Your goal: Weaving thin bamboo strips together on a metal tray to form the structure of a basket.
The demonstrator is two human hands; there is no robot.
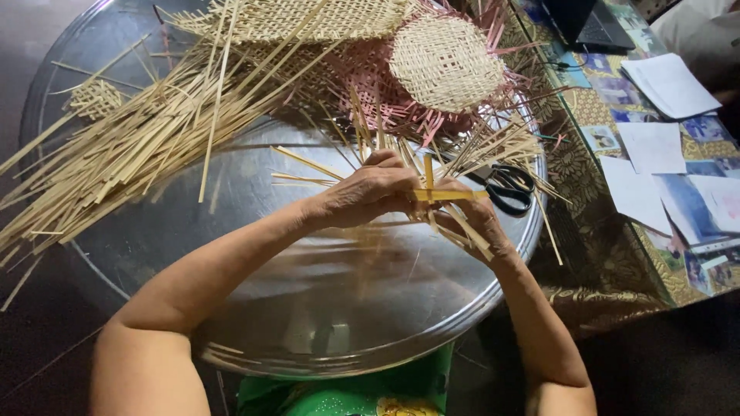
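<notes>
Both the left hand (362,192) and right hand (482,223) pinch crossed thin yellow bamboo strips (447,196), held between their grips above the round metal tray (254,200).

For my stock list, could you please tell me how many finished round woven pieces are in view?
1: the round pale woven cane disc at the top of the metal tray, lying on pink woven work; others may be hidden.

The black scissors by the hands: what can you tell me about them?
The scissors lie flat on the big round metal tray, near its right rim, just beyond the right hand. Both black loop handles show plainly, pointing toward the tray's edge; the blades run under pale loose strips and are mostly hidden, so open or closed cannot be told. Neither hand touches them.
</notes>
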